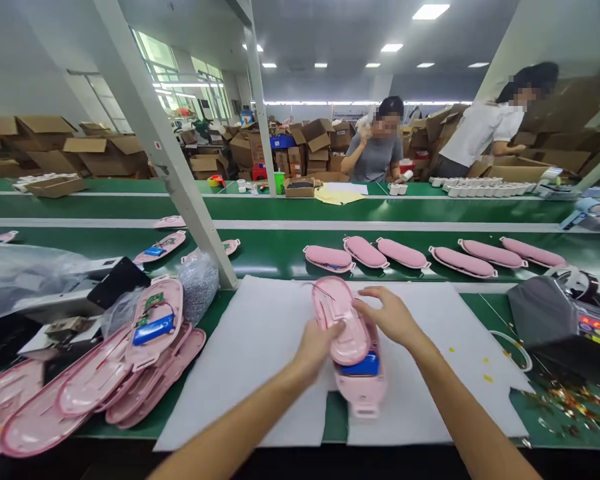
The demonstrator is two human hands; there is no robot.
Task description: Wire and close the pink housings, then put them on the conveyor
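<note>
My left hand (316,347) and my right hand (391,315) both grip a pink oval plastic cover (340,319), held tilted over a second pink shell (364,385) that lies on the white foam sheet (260,347). A blue battery (366,365) shows inside the lower shell, just under the cover. A thin wire sticks out at the cover's far end. The left hand pinches the cover's near left edge; the right hand holds its right side.
A pile of pink shells (95,380), one with a blue battery, lies at the left. Closed pink units (403,253) ride the green conveyor (280,250) beyond. A grey machine (570,320) stands right. A slanted metal post (180,180) rises ahead. Two people sit opposite among cartons.
</note>
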